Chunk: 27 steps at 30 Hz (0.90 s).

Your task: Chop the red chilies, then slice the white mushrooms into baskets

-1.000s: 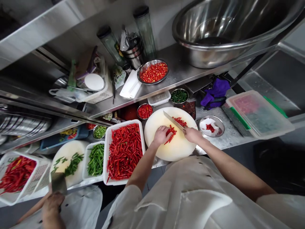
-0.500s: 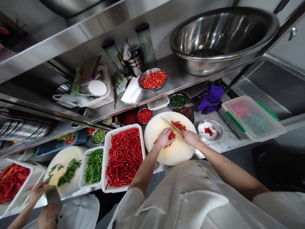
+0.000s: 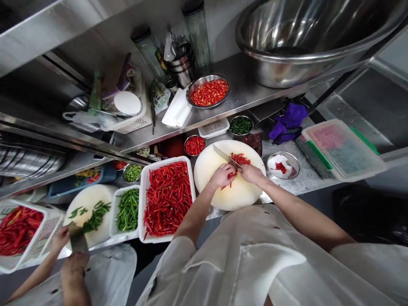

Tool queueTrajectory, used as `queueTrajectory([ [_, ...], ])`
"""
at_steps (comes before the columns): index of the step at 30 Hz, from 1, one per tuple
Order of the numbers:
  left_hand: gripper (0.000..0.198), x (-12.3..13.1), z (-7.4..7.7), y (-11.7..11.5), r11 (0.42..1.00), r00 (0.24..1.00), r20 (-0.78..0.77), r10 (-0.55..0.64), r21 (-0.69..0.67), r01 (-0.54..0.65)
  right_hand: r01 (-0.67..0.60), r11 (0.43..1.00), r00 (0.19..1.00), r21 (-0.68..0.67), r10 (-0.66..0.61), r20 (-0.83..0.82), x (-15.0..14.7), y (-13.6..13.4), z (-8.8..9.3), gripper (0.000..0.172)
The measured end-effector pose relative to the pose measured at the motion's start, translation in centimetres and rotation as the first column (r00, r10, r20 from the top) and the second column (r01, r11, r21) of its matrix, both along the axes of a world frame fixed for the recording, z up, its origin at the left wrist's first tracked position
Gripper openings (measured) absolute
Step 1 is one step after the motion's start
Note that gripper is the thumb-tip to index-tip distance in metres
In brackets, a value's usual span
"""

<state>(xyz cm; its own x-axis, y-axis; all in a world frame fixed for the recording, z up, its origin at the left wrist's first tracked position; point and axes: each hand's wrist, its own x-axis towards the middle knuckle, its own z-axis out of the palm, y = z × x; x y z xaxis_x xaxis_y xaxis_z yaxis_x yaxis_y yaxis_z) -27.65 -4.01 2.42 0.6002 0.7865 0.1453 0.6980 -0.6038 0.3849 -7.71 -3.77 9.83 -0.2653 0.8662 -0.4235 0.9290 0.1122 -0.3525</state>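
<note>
My right hand (image 3: 251, 173) grips a knife (image 3: 225, 154), its blade pointing up and left over the round white cutting board (image 3: 207, 187). Close against the near side of the blade, my left hand (image 3: 223, 176) has its fingers curled over red chilies (image 3: 232, 174). A few chili ends stick out below those fingers. Beyond the blade lies a small heap of chopped red chili (image 3: 241, 159). The knife's handle is hidden inside my right hand.
Left of the board stands a white basket of red chilies (image 3: 167, 199), beside a tray of green chilies (image 3: 127, 210). A co-worker's hand (image 3: 75, 265) holds a cleaver (image 3: 78, 239). A metal dish (image 3: 295, 163) sits right; a steel shelf edge (image 3: 178, 134) overhangs behind.
My left hand and the chilies under it are now closer to the blade, and fewer chilies show around the fingers. The whole view has shifted slightly. The co-worker's cleaver has moved nearer their board.
</note>
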Motion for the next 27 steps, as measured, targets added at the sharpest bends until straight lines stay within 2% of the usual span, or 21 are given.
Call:
queueTrajectory([
  [4,0.009,-0.3,-0.1,-0.2,0.999,0.998,0.044,0.040,0.016,-0.040,0.005,0.999,1.000,0.037,-0.006,0.015,0.1,0.3,1.5,0.041],
  [9,0.020,-0.1,-0.4,-0.4,0.966,0.959,0.135,0.250,0.035,-0.256,0.034,0.998,0.999,0.054,-0.035,0.024,0.4,0.4,2.7,0.042],
  [14,0.018,-0.1,-0.6,-0.2,0.988,0.981,0.119,0.155,0.008,-0.157,0.021,1.000,0.998,0.018,-0.022,0.065,0.6,0.3,2.6,0.042],
  [21,0.012,-0.7,-0.8,-0.1,0.999,0.998,0.042,0.037,0.002,-0.037,0.018,0.999,0.999,-0.035,-0.017,0.043,-0.5,0.6,0.3,0.043],
  [23,0.011,-0.7,-0.8,0.0,0.999,0.999,0.038,0.035,0.007,-0.036,0.015,0.999,0.999,-0.035,-0.014,0.042,-0.5,1.0,0.3,0.043],
  [27,0.010,-0.6,-0.6,-0.3,0.998,0.996,0.072,0.061,0.030,-0.063,-0.002,1.000,0.999,-0.009,0.002,0.052,0.0,1.0,1.5,0.042],
])
